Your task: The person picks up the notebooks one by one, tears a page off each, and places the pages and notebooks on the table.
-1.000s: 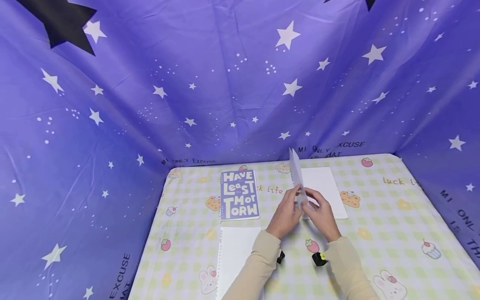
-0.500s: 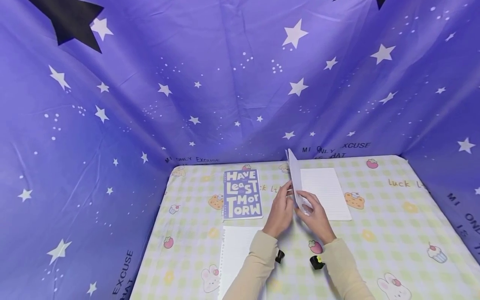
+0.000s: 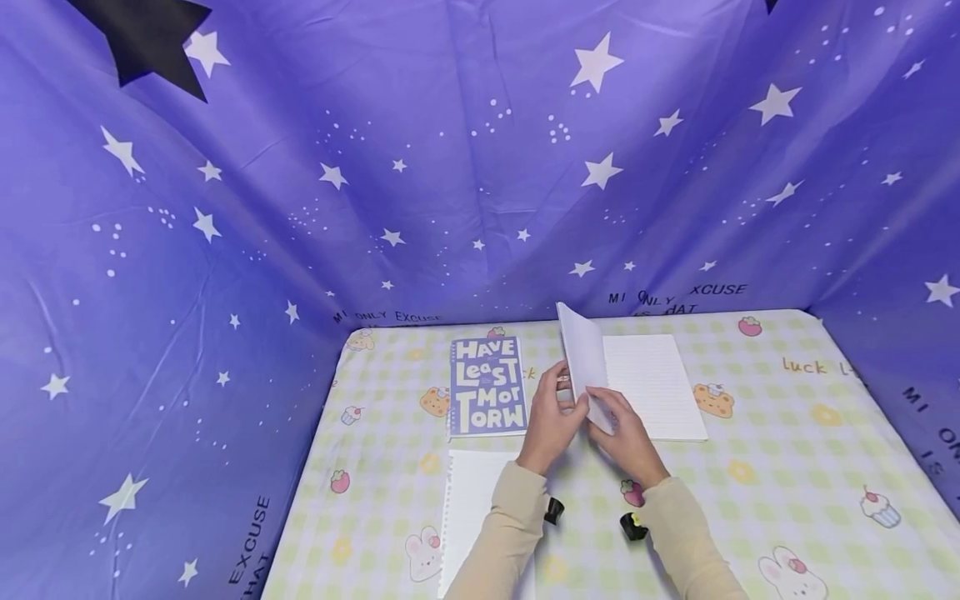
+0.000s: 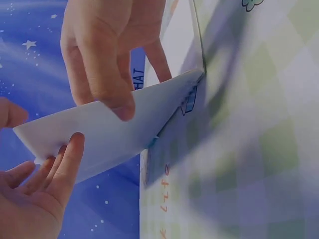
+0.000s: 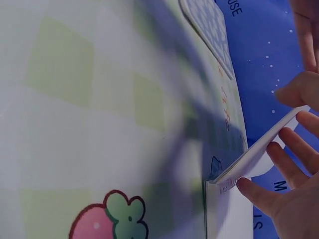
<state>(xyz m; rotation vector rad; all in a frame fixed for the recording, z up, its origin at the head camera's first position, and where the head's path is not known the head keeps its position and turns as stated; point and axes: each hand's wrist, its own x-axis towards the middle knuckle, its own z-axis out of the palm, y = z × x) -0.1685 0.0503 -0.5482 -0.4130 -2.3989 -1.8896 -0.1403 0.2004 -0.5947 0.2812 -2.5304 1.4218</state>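
A lined notebook (image 3: 647, 383) lies open at the back right, its front part (image 3: 585, 354) standing up on the left and tilting left. My left hand (image 3: 552, 421) holds the near edge of the raised part; its fingers lie along the outer face in the left wrist view and its thumb is at the edge. With fingers (image 5: 291, 159) spread on the inner face and thumb on the outer side, my right hand (image 3: 626, 433) pinches the same part. The binding (image 4: 169, 117) is along its lower edge in the left wrist view.
Left of the hands lies a closed notebook (image 3: 487, 387) with a purple lettered cover. Nearer, a white lined spiral notebook (image 3: 476, 500) is partly under the left forearm. Black wrist devices (image 3: 633, 526) hang at the sleeves. A purple star curtain (image 3: 465, 167) stands behind the table.
The raised part of the notebook has tipped further left, opening wider from the lined page. Both hands have shifted left with it, and the head view has panned slightly left.
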